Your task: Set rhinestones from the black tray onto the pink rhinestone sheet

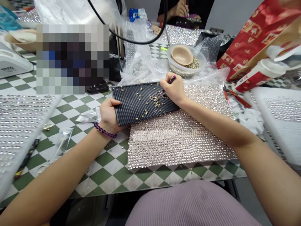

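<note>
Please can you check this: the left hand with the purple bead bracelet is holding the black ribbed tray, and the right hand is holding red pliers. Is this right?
Not right. The head view shows the right hand holding a slim dark pen with a pink end, not pliers. The red-handled pliers lie apart on the table. The left hand and black ribbed tray are as you said.
</note>
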`<state>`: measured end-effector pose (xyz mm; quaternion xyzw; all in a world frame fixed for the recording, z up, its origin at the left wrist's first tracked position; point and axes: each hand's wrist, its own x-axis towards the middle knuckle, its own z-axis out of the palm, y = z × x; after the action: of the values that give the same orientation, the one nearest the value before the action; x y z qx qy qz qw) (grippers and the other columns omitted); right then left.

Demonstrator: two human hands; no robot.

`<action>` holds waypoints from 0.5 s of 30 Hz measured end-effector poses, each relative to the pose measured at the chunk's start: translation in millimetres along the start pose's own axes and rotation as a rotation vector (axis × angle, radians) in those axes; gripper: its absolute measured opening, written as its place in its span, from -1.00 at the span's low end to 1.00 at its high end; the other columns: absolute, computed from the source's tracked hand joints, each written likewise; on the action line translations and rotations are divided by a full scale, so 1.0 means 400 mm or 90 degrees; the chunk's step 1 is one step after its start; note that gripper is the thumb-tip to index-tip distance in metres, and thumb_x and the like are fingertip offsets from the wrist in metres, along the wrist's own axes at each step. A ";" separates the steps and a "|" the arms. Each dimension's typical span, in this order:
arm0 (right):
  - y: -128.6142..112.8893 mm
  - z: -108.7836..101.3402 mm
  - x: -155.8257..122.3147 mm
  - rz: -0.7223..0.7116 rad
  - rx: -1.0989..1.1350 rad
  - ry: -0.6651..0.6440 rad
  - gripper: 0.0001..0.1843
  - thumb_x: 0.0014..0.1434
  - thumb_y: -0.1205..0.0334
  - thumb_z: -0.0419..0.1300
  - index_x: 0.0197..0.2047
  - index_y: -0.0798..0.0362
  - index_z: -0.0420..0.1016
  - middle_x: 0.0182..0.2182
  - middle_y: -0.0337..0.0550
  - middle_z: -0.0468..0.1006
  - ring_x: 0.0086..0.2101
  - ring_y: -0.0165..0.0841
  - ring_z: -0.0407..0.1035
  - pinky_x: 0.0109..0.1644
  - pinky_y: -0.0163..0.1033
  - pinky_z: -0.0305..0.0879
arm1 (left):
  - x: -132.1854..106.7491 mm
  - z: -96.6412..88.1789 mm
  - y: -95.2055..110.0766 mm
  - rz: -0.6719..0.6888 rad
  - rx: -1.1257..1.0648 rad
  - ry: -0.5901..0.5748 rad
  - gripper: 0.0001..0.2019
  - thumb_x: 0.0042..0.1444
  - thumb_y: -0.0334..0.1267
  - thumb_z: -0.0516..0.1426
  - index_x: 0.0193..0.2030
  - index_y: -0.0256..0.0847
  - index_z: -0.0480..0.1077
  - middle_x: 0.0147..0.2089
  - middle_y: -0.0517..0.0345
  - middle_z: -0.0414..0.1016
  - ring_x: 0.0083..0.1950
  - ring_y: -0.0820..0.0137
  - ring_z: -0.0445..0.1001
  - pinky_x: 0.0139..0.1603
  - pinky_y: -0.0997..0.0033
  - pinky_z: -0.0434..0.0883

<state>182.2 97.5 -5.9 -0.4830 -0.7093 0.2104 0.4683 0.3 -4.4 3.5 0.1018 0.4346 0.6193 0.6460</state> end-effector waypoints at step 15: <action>0.004 -0.005 -0.005 0.006 0.035 -0.002 -0.55 0.01 0.52 0.16 -0.66 0.00 -0.02 -0.68 -0.42 0.03 -0.57 -0.52 -0.03 -0.41 -0.28 -0.06 | -0.008 0.003 0.010 -0.042 0.046 0.012 -0.56 -0.24 -0.37 -0.02 -0.14 -0.33 0.37 -0.42 -0.01 0.55 -0.27 0.10 0.60 -0.15 -0.02 0.57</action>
<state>185.2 96.2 -7.2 -0.4728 -0.7017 0.2329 0.4795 -1.1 -5.8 8.2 0.1052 0.4657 0.5825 0.6579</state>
